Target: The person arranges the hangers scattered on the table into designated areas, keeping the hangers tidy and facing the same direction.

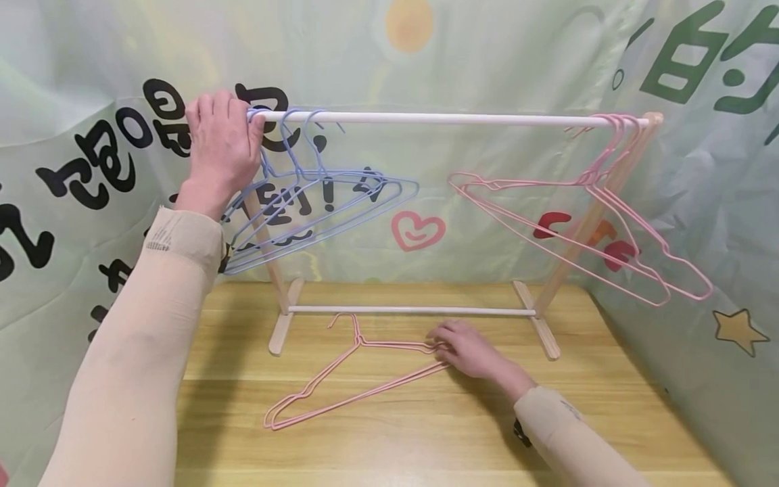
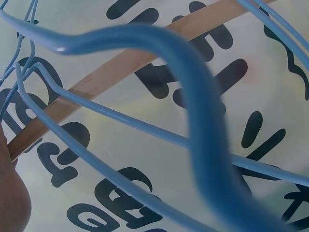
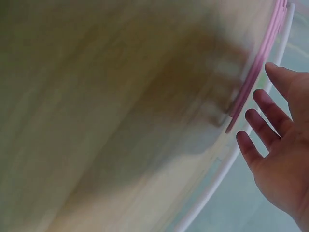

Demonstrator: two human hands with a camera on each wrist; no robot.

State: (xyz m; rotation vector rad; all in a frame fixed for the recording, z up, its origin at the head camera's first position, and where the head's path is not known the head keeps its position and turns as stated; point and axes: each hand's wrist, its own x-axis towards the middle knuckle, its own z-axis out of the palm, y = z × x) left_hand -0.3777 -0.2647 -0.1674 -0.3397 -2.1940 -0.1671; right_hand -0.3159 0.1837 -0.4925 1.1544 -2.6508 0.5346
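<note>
My left hand (image 1: 220,145) grips the top left corner of a small clothes rack (image 1: 426,119), its fingers over the end of the white rod; the grip itself is hidden in the left wrist view. Beside it several blue hangers (image 1: 341,177) hang from the rod, and in the left wrist view one blue hanger (image 2: 207,121) crosses close to the camera. My right hand (image 1: 465,348) is at the right end of pink hangers (image 1: 365,392) lying stacked on the table. In the right wrist view its fingers (image 3: 263,124) are spread, apart from the pink hangers (image 3: 255,72).
More pink hangers (image 1: 548,181) hang at the rod's right end, against the right wooden post (image 1: 581,233). A lower white bar (image 1: 414,310) joins the rack's wooden feet on the wooden table (image 1: 389,453). A printed cloth (image 1: 517,54) encloses the back and sides.
</note>
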